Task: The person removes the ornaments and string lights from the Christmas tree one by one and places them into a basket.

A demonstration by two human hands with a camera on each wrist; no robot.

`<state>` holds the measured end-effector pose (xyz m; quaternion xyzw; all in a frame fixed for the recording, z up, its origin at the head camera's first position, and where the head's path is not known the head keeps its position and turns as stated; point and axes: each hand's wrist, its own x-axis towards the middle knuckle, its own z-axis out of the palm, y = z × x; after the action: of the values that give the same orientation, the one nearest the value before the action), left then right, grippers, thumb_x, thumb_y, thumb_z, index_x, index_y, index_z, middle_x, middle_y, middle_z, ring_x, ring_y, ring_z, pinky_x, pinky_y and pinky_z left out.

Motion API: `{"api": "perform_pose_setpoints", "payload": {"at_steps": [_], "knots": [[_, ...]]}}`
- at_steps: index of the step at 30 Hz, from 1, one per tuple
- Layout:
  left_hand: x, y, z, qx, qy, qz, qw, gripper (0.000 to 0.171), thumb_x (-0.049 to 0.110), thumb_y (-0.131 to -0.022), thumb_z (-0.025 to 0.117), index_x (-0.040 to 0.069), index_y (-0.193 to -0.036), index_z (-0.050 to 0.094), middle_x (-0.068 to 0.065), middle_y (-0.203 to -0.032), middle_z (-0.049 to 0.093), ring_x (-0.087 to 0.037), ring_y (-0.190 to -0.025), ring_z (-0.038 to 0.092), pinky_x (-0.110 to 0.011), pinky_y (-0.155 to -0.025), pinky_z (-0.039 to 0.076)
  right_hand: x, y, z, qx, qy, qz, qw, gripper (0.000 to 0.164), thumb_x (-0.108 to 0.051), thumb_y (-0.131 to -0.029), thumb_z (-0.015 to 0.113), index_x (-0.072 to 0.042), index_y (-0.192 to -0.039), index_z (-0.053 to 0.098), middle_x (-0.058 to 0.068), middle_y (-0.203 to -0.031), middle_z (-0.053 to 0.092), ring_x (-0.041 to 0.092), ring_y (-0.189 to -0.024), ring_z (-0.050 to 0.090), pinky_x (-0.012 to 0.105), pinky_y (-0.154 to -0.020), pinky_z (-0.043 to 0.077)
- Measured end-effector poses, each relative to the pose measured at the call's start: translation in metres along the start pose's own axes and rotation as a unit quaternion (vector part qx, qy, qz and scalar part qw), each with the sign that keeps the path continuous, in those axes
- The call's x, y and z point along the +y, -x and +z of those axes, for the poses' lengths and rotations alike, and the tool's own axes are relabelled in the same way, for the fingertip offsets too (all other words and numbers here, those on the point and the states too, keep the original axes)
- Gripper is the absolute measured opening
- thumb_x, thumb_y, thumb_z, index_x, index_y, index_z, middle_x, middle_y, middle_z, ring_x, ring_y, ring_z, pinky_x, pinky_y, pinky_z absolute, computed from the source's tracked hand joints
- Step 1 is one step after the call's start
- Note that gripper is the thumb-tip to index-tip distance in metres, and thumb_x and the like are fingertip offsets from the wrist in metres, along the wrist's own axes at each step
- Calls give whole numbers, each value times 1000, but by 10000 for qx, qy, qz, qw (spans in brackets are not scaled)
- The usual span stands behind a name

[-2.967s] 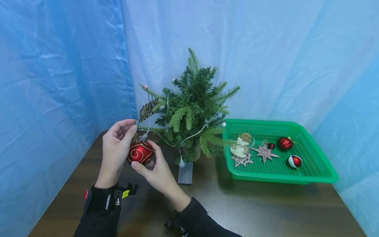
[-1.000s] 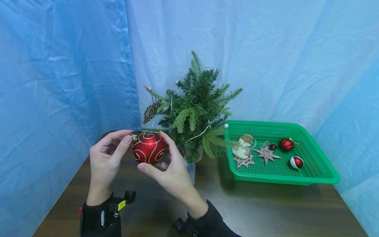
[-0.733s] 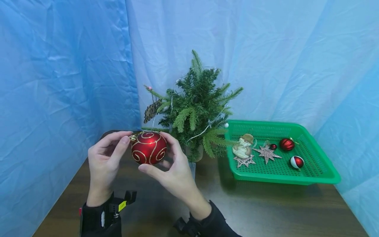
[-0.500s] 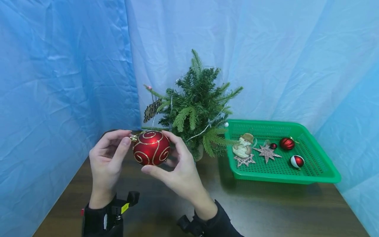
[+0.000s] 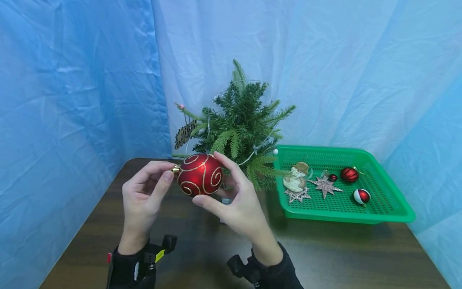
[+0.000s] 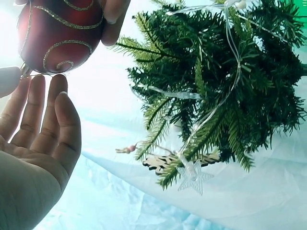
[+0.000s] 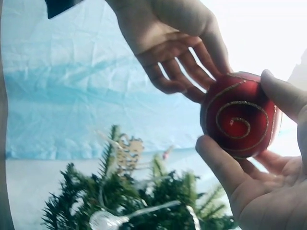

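A red Christmas bauble (image 5: 200, 175) with gold glitter swirls is held up in front of the tree, tilted with its gold cap (image 5: 175, 170) to the left. My right hand (image 5: 238, 202) grips the bauble's round body between thumb and fingers. My left hand (image 5: 146, 196) pinches at the cap with thumb and forefinger; in the left wrist view a thin gold loop (image 6: 36, 74) shows by those fingertips. Behind stands a small green Christmas tree (image 5: 236, 128). A cut-out wooden ornament (image 5: 185, 133) hangs from its left branch, and a string light wire (image 5: 249, 158) winds round it.
Right of the tree, a green plastic basket (image 5: 339, 216) holds a snowman ornament (image 5: 296, 178), glittery stars (image 5: 325, 185), a ribbed red bauble (image 5: 349, 174), a red-and-white ball (image 5: 361, 196) and a tiny red ball (image 5: 333, 177). Blue curtains (image 5: 79, 100) enclose the dark wooden table (image 5: 195, 257).
Both hands have brought the bauble from beside the tree's lower left toward me, then to the right. Its cap has turned from the top to the left. Both hands still hold it.
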<state>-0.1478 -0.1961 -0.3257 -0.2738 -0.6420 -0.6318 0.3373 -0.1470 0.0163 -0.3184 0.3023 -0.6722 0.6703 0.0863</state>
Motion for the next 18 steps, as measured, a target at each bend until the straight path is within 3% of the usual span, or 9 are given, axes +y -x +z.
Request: {"api": "perform_pose_setpoints", "payload": {"at_steps": [10,18], "knots": [[2,3,9,-291,29,147,9995,19,-12,-91,66,-11,-109,69,-13,-106,71,-20,-87,66,-22,-75,56,-9,4,-22,-233,446,-268,9984,79,-22,-86,84,-16,-154,44,3,-145,53,23,-115,66,36,-84,59],[-1,4,20,-571,-300,391,9972,19,-7,-89,73,-5,-108,72,-13,-104,72,-22,-95,66,-26,-84,56,-8,7,-43,-471,242,-429,9977,78,-30,-91,79,-18,-157,40,7,-142,47,30,-127,59,41,-88,58]]}}
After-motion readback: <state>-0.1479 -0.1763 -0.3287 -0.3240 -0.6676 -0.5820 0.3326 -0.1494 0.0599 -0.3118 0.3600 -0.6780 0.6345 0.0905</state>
